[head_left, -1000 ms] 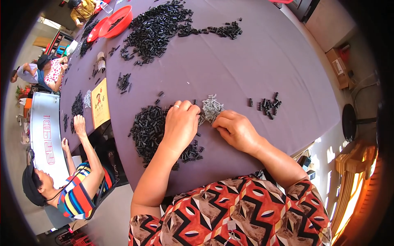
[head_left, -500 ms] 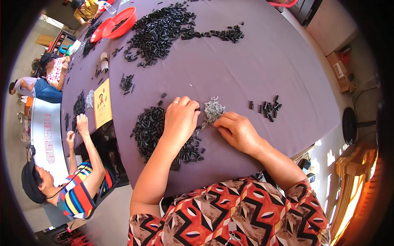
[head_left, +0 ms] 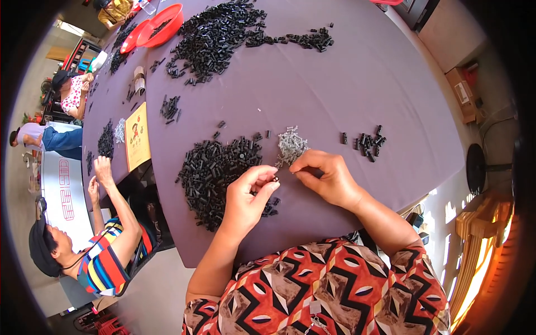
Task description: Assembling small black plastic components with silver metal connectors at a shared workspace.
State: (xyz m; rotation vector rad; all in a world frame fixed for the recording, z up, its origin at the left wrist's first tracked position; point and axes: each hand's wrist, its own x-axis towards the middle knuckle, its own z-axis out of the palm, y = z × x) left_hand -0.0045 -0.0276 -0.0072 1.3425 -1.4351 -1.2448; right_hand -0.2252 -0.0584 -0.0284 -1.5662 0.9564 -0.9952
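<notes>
My left hand (head_left: 245,200) pinches a small black plastic tube piece (head_left: 275,179) between thumb and fingertips, its end facing up. Close by, my right hand (head_left: 329,180) has its thumb and fingers pressed together at the near edge of a small heap of shiny silver-clear parts (head_left: 292,144). Whatever those fingers hold is too small to make out. A large heap of black tube pieces (head_left: 204,173) lies to the left, partly behind my left hand. Further right, several more black pieces (head_left: 368,144) are loosely grouped on the table.
The table wears a purple-grey cloth (head_left: 368,84). A big black heap (head_left: 215,39), red basins (head_left: 167,28) and a yellow booklet (head_left: 137,137) lie farther off. On the left, a co-worker in a striped shirt (head_left: 111,257) handles parts; other people are beyond.
My left hand has drawn back toward me and turned, bringing the black tube piece into sight between its fingertips. My right hand stays near the silver-clear heap, slightly shifted.
</notes>
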